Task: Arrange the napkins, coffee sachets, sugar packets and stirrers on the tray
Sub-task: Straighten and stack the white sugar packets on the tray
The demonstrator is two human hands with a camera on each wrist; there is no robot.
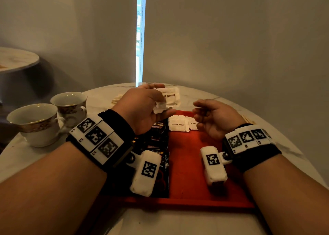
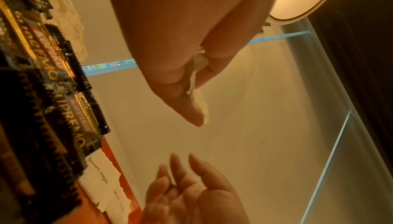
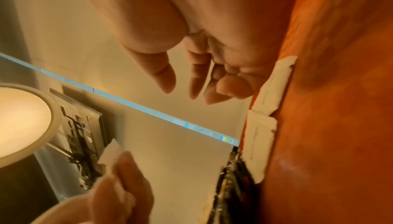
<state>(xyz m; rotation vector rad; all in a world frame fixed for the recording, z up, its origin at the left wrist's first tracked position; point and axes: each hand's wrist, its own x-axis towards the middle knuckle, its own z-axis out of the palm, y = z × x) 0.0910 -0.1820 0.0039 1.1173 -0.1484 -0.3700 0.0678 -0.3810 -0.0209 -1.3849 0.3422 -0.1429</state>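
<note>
Left hand: left hand (image 1: pixel 142 108) raised above the far left part of the tray, fingers and thumb pinching a small white paper sugar packet (image 1: pixel 159 106).
Right hand: right hand (image 1: pixel 212 118) just right of that pinch, palm turned inward, fingers loosely curled, holding nothing.
Tray: flat red plastic tray (image 1: pixel 188 165) under both wrists.
On tray, below the pinch: a row of overlapping black coffee sachets (image 1: pixel 157 138) with orange lettering, along the left side.
On tray, below the free hand: two white packets printed "brown sugar" (image 1: pixel 178 123), side by side at the far edge, the right one partly hidden by the fingers.
Beyond the pinch: a heap of white brown-sugar packets (image 1: pixel 170 96) on the pale round marble table (image 1: pixel 277 126), partly screened by the left hand.
Left of the holding hand: two white teacups with gilt patterned bands (image 1: pixel 38 123), off the tray.
Right of the free hand: pale wooden sticks (image 1: pixel 248 120), mostly hidden by the wrist.
</note>
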